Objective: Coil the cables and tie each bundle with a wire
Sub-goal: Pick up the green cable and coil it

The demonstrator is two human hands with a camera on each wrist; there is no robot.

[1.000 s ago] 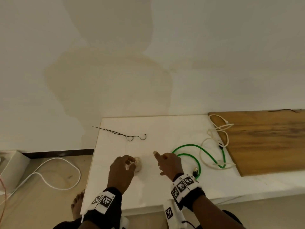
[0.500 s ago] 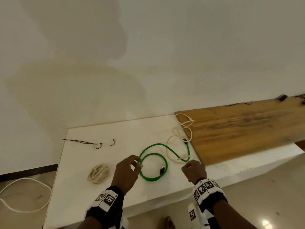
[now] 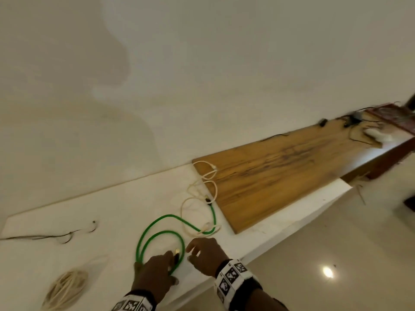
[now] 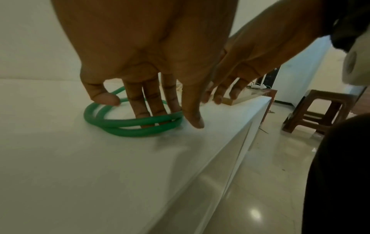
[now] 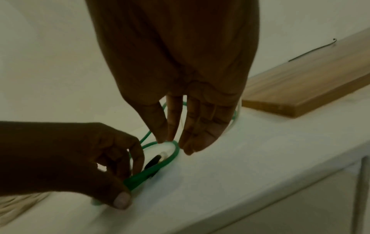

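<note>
- The left hand (image 3: 155, 274) clamps the near arc of the green cable (image 3: 157, 234), thumb outside the loops and fingers inside, where two turns lie flat on the white table (image 3: 112, 205) close to its front edge.
- The left wrist view shows the fingers (image 4: 140, 101) planted inside the ring and the thumb pressed to the table just outside it; the two strands cross under them.
- The right hand (image 3: 206, 254) hovers just right of the coil, fingers spread and relaxed, gripping nothing; its fingertips (image 5: 188, 147) hang beside the ring's right arc.
- The cable's dark plug (image 3: 176, 254) lies inside the ring, between the two hands.
- The uncoiled length runs away from the person, up and to the right, toward the wooden board (image 3: 280, 176), where it crosses a loose white cable (image 3: 199, 198).
- That free run lies on the right hand's side, so the right hand looks the nearer to gather the next turn while the left anchors the coil.
- A coiled white bundle (image 3: 65, 288) sits to the far left; a thin dark wire (image 3: 51, 235) lies behind it, nearer the left hand.
</note>
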